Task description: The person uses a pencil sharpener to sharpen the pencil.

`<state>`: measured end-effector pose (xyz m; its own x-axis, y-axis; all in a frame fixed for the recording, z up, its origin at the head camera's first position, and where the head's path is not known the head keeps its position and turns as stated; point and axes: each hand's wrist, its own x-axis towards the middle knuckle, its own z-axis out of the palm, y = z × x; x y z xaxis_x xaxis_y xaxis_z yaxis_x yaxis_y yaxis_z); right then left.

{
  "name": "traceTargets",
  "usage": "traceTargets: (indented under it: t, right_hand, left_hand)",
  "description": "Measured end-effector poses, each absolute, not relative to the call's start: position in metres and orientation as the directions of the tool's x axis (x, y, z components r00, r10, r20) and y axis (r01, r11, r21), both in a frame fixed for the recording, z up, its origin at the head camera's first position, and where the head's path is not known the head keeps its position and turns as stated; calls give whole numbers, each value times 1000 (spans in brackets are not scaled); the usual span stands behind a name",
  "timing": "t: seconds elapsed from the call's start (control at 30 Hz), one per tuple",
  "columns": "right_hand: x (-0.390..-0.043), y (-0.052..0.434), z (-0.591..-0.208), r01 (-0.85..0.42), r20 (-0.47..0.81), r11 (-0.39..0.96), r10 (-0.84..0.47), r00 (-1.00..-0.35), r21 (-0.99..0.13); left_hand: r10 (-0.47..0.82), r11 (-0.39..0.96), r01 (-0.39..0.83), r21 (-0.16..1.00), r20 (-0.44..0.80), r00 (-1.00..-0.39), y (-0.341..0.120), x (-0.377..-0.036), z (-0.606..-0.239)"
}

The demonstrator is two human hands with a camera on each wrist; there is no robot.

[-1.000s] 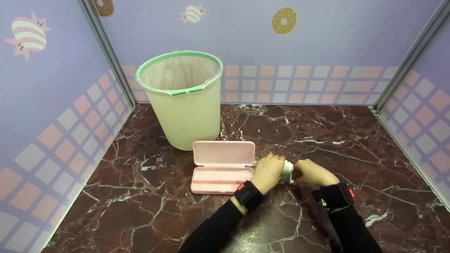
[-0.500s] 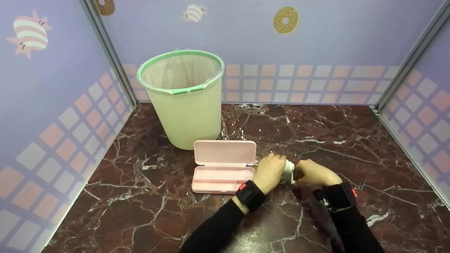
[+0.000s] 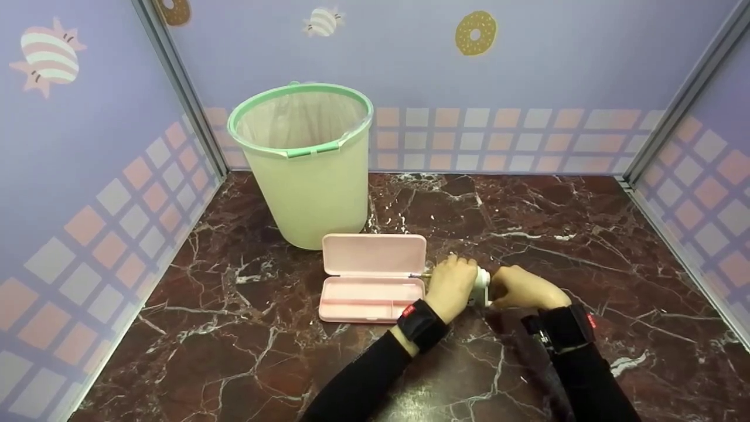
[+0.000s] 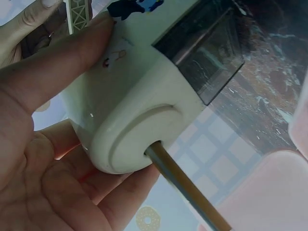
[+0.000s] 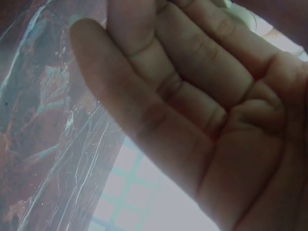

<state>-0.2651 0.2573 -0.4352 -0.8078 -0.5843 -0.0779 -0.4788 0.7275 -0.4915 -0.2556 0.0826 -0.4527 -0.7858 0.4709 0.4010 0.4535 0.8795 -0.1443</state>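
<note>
My left hand [image 3: 451,287] grips a white crank pencil sharpener [image 4: 130,96], thumb on one side and fingers curled round the other. A pencil [image 4: 187,185] sticks out of the sharpener's front hole, towards the pink case. The see-through shavings drawer [image 4: 207,53] shows on its side. On the opposite end is the crank arm [image 4: 77,14]. My right hand [image 3: 524,288] is at that end, fingers curled at the crank handle; the handle itself is mostly hidden. In the right wrist view, the curled fingers [image 5: 192,53] fill most of the picture.
An open pink pencil case [image 3: 357,293] lies just left of the sharpener. Behind it stands a pale green lined bin [image 3: 310,193]. White specks [image 3: 403,223] lie on the dark marbled tabletop [image 3: 234,363]. Patterned panels [image 3: 527,64] enclose the sides and back.
My left wrist has shifted very slightly to the right. Both hands keep their places on the sharpener, and the case and bin stay put.
</note>
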Motion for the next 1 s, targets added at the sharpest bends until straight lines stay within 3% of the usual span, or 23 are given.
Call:
traceTargets:
  t: [1.0]
  right_hand:
    - [-265, 266, -428, -542, -82, 648, -678, -730, -535]
  left_hand:
    - [443, 896, 420, -147, 376, -814, 87, -256, -450]
